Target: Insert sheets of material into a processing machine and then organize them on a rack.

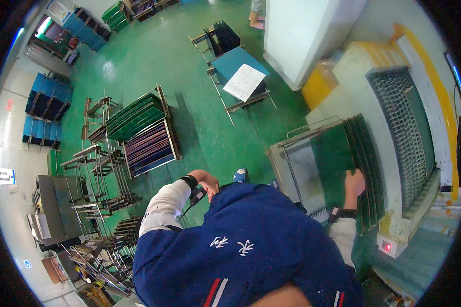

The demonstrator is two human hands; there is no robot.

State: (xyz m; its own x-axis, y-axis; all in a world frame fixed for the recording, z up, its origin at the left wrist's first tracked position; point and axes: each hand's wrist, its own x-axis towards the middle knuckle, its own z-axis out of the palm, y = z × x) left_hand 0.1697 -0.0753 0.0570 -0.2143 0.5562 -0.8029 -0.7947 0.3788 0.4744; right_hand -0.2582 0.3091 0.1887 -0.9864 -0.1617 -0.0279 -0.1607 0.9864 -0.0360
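My right hand (354,182) is closed at the edge of a dark green flat panel (334,153), which stands in a metal rack (292,169) on my right. Several more green panels (366,158) stand in a row just beyond that hand, their edges toward me. Beside the front of my body, my left hand (208,184) is bent at the wrist, its fingers pointing down and partly hidden against my dark blue clothing. Each wrist carries a black strap with a small device.
Right of the rack stands a cream machine (343,97) with a slatted roller bed (402,138). Ahead, a cart (229,108) carries blue panels and a white paper sheet (245,82). Racks of green and brown panels (148,146) stand at left, beside empty metal frames (100,169). A person's arm (257,19) shows far ahead.
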